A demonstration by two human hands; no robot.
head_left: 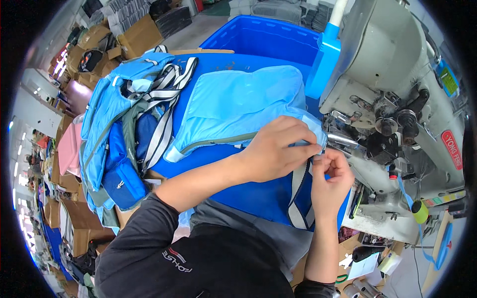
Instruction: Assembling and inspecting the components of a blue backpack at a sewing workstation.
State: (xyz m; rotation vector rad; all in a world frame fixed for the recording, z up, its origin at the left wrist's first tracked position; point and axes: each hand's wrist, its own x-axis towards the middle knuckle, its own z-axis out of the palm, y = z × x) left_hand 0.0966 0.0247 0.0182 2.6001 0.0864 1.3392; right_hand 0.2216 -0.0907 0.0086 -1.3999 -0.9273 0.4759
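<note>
A light-blue fabric bag piece (238, 94) with a grey-green zipper edge lies on the blue tabletop (233, 186). My left hand (280, 149) reaches across it, thumb and fingers pinched on its right-hand corner. My right hand (333, 179) is closed in a pinch at the same corner, its fingertips close to the left ones. From beneath this corner a black-and-white striped strap (297, 198) hangs down in a loop. Both hands are right beside the metal arm of a sewing machine (377, 119). The exact spot between the fingertips is partly hidden.
Light-blue bags (102, 124) with striped straps (166, 114) are heaped at the table's left. Behind the table stands a large blue bin (263, 37). Cardboard boxes (139, 37) stand at the far left. Scissors and small tools lie below the machine on the right.
</note>
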